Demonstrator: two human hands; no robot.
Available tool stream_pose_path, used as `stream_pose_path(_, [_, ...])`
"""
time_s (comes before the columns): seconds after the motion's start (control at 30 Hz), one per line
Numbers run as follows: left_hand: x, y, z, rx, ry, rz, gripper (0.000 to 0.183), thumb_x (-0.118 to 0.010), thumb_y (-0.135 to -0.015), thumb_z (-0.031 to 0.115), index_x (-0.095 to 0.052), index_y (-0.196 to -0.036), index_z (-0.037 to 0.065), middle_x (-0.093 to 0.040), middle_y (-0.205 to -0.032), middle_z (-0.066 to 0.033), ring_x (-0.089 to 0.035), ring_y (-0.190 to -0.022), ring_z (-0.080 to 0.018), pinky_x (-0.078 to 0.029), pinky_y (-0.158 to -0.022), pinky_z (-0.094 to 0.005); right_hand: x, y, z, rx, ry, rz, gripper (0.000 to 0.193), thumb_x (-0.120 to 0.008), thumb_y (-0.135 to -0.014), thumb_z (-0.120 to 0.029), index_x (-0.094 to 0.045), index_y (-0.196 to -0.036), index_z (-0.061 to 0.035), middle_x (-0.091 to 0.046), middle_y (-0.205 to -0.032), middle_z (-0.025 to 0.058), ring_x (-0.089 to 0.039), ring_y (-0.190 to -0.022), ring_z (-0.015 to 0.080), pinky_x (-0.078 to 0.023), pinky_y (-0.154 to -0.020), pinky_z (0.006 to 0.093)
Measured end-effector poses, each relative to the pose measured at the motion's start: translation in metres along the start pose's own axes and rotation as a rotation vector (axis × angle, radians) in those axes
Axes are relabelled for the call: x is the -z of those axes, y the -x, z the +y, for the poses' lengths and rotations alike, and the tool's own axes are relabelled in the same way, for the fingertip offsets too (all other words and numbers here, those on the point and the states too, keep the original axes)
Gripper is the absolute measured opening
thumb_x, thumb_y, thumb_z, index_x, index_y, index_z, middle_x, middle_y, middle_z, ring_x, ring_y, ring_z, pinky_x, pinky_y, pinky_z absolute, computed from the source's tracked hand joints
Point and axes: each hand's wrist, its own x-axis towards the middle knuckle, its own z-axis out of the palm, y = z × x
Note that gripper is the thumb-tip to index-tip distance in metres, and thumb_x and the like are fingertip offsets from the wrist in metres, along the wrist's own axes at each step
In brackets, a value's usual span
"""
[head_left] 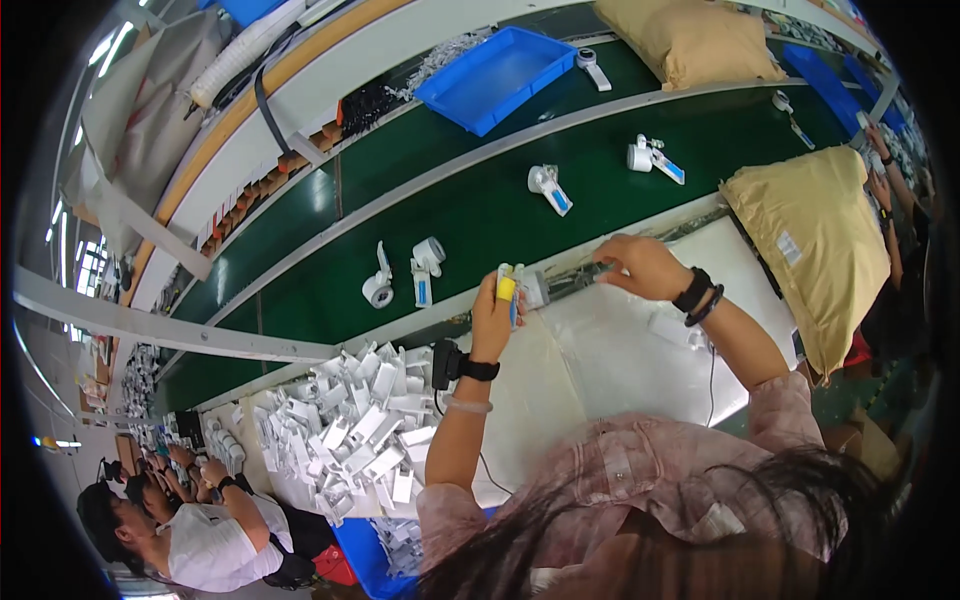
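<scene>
My left hand (490, 318) is closed around a white handheld device (534, 290), held upright over the near edge of the green conveyor belt. The device has a round head, and a blue strip shows beside my fingers. A yellow band (506, 289) sits at my fingertips; whether it is on a finger or on the device I cannot tell. To its right, my right hand (645, 268) is curled, thumb and forefinger close together near the belt's edge. Anything between them is too small to make out. Similar white devices (427, 270) lie on the belt (470, 220) ahead.
White plastic housings (360, 420) are heaped left of my left arm, above a blue bin (365, 560). A large tan bag (810, 240) stands at right. Across the belt are a blue tray (500, 80) and another tan bag (690, 45). Other people (200, 530) work at lower left.
</scene>
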Motion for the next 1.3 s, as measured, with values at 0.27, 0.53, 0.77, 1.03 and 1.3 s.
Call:
stream_pose_path(0.27, [0.068, -0.132, -0.068, 0.089, -0.002, 0.161, 0.026, -0.04, -0.101, 0.017, -0.051, -0.119, 0.002, -0.065, -0.099, -0.0115, -0.065, -0.072, -0.0165, -0.052, -0.056, -0.0246, -0.043, -0.139, 0.101, -0.107, 0.32, 0.227, 0.041, -0.061, -0.08, -0.003, -0.06, -0.118, -0.0175, -0.062, -0.104, 0.0084, -0.064, -0.09, 0.0315, -0.051, -0.077, 0.0424])
stream_pose_path(0.53, [0.103, -0.138, -0.085, -0.275, -0.812, 0.617, 0.039, -0.056, -0.091, 0.005, -0.046, -0.128, -0.005, -0.053, -0.122, -0.0212, -0.057, -0.109, -0.0319, -0.048, -0.089, -0.0404, -0.069, -0.203, 0.146, 0.298, 0.483, 0.117, 0.028, -0.067, -0.078, -0.011, -0.064, -0.106, -0.0173, -0.061, -0.087, 0.0043, -0.063, -0.084, 0.0254, -0.049, -0.077, 0.0375])
stream_pose_path(0.77, [0.015, -0.045, -0.044, -0.261, -0.304, 0.193, 0.047, -0.06, -0.086, -0.003, -0.047, -0.131, 0.003, -0.051, -0.131, -0.0129, -0.056, -0.112, -0.0219, -0.049, -0.09, -0.0293, -0.064, -0.169, 0.099, 0.212, 0.306, 0.193, 0.025, -0.068, -0.072, -0.013, -0.065, -0.096, -0.0116, -0.063, -0.085, 0.007, -0.063, -0.075, 0.0319, -0.05, -0.069, 0.0401])
stream_pose_path(1.03, [-0.051, 0.018, -0.044, -0.26, -0.544, 0.167, 0.059, -0.075, -0.079, 0.015, -0.049, -0.13, 0.001, -0.055, -0.125, -0.018, -0.057, -0.111, -0.0327, -0.049, -0.089, -0.0373, -0.045, -0.062, -0.009, 0.1, 0.06, -0.166, 0.022, -0.065, -0.071, -0.028, -0.062, -0.07, -0.0065, -0.061, -0.065, 0.0129, -0.062, -0.063, 0.0339, -0.049, -0.057, 0.0428])
stream_pose_path(1.3, [-0.048, 0.091, 0.032, 0.135, -0.557, -0.472, 0.049, -0.075, -0.08, 0.033, -0.054, -0.112, 0.003, -0.057, -0.074, -0.0083, -0.055, -0.067, -0.0222, -0.044, -0.062, -0.036, -0.037, 0.048, -0.058, 0.189, -0.42, -0.141, 0.016, -0.07, -0.085, -0.019, -0.069, -0.084, -0.0026, -0.062, -0.075, 0.0111, -0.06, -0.068, 0.0253, -0.047, -0.06, 0.0342])
